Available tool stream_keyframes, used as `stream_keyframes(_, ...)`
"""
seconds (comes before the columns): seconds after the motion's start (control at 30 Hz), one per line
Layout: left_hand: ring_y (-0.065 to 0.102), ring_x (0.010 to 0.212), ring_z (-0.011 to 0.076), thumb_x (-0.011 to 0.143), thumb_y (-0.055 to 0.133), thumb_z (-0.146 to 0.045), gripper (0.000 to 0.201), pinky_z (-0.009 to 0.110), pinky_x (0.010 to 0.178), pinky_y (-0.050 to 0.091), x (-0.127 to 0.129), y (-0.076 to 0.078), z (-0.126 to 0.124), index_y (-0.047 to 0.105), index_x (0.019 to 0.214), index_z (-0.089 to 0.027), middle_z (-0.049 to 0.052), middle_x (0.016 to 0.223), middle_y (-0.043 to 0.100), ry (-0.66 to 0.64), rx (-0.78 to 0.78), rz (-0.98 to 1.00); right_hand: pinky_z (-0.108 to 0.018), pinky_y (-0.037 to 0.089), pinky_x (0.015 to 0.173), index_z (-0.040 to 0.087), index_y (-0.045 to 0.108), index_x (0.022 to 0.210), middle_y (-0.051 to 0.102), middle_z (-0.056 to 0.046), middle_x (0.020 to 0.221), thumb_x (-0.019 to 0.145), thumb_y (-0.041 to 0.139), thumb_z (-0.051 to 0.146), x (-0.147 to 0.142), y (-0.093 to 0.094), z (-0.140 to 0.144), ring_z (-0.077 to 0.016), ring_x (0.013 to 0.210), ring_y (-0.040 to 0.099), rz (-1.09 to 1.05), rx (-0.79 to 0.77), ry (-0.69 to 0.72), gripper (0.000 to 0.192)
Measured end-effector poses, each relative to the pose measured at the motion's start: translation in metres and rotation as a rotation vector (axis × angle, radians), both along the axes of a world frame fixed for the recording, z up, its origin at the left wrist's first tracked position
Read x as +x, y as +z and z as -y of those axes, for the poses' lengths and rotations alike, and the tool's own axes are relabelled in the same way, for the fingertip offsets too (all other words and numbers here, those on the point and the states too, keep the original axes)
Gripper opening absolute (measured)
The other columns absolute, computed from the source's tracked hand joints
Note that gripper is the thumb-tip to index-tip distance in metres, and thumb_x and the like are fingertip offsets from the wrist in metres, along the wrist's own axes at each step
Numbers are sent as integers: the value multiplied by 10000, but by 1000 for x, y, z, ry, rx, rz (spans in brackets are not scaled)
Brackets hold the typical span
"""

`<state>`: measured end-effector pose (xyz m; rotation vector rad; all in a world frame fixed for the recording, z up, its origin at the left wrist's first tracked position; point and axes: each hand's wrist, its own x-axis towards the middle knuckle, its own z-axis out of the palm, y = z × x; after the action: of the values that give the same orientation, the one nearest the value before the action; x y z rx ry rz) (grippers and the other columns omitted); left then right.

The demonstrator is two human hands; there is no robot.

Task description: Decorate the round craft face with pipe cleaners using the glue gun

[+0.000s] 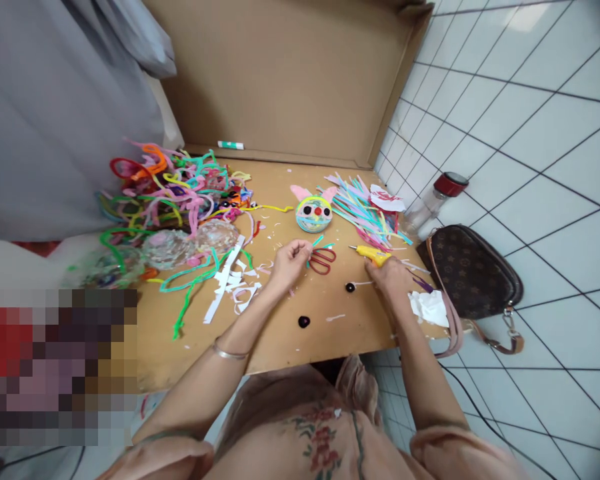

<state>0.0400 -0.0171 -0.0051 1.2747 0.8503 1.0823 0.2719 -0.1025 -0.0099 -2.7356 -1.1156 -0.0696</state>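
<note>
Head view, and I'm over the desk (270, 357), tangled pipe cleaners (195, 190) heaped far left. Hands next: the left hand (291, 261) has its fingertips drawn together, and I can't tell whether anything's between them; the right hand (391, 275) is curled around something. Far centre, the eared ball (314, 222)! Yellow glue gun (373, 254), that's the right's hold, nozzle leftward. Red-handled scissors (323, 269) beside the left fingertips; nearer, a dark round piece (304, 322).

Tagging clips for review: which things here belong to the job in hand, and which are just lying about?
Likely in the job:
- glue gun, in the right hand's grip
- scissors, by the left hand
- toy
- pipe cleaners

Apparently lying about:
- bag
- bottle
- tissue
</note>
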Motion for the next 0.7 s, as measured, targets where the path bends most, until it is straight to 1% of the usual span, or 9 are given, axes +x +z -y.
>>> stream_keyframes(0.07,358,501,75,724,748,-460,320,211,514,285,0,-1,-2,610,717,-172,-61,540,466,10,-14,8,-404,489,726,71,744,951,743,-261,917,831,622,507,3,1,2,-374,882,723,-49,20,-7,468)
stream_keyframes(0.13,333,498,75,720,745,-491,343,214,507,265,-1,-3,-5,607,720,-177,-75,525,416,33,-38,29,-383,473,686,116,741,859,747,-212,839,784,637,472,7,0,9,-343,807,707,-78,117,-5,378)
stream_keyframes(0.2,334,508,79,712,743,-515,361,218,505,254,-1,-5,-8,608,724,-180,-78,524,397,63,-61,59,-358,447,634,167,706,763,712,-126,706,717,663,473,8,1,16,-298,704,661,-141,293,-14,313)
stream_keyframes(0.27,347,521,83,701,751,-521,368,220,508,256,-1,-6,-10,614,735,-181,-79,528,396,83,-85,95,-326,413,577,200,645,685,619,-35,577,659,676,487,4,4,19,-232,591,579,-288,507,-28,290)
stream_keyframes(0.33,348,523,80,693,761,-518,372,218,507,255,-1,-6,-11,617,743,-178,-83,526,387,91,-106,130,-291,376,524,204,615,694,540,30,531,637,681,503,-5,12,15,-160,507,479,-511,721,11,312)
stream_keyframes(0.4,337,514,72,698,764,-509,368,214,501,246,-1,-5,-10,620,754,-175,-89,522,374,94,-121,151,-261,342,488,194,614,746,509,64,540,628,707,529,-20,24,3,-113,479,409,-710,878,93,367)
stream_keyframes(0.5,282,469,53,711,770,-499,368,209,475,200,-2,-1,-11,618,764,-169,-106,503,330,126,-154,184,-243,345,499,194,590,741,473,85,555,598,763,525,-47,40,-25,-87,509,382,-833,980,198,399)
stream_keyframes(0.57,238,433,39,697,793,-509,396,206,455,163,-4,2,-13,605,768,-167,-119,491,300,144,-193,247,-249,369,527,198,570,736,475,87,578,580,765,488,-64,45,-45,-80,525,378,-883,1000,278,383)
stream_keyframes(0.7,196,407,19,562,887,-538,528,198,431,125,-7,9,-13,565,766,-172,-139,490,283,130,-240,410,-256,392,554,197,559,782,513,74,633,592,765,485,-84,38,-66,-91,560,420,-945,962,327,402)
